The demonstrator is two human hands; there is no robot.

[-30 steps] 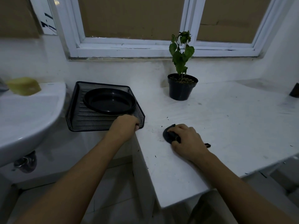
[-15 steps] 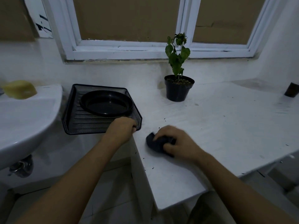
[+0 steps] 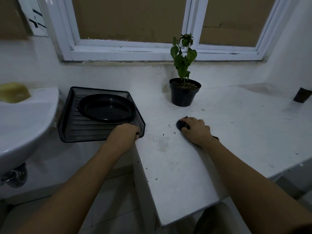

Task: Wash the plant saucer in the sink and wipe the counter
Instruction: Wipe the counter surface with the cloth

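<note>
A round black plant saucer [image 3: 108, 108] lies in a black mesh tray [image 3: 81, 130] that overhangs the left end of the white counter [image 3: 236, 132]. My left hand [image 3: 124, 135] grips the tray's near right corner at the counter edge. My right hand [image 3: 195, 130] presses a dark cloth [image 3: 181, 124] onto the counter, its fingers curled over the wad. Most of the cloth is hidden under the hand. Small dark specks of soil lie on the counter around it.
A white sink [image 3: 25, 122] stands at the left with a yellow sponge [image 3: 14, 92] on its rim. A potted green plant [image 3: 184, 93] sits at the back of the counter under the window. A dark cup [image 3: 302, 95] is at the far right.
My right hand slid the cloth left and toward me, then back right and away across the counter. My left hand kept its hold on the tray corner.
</note>
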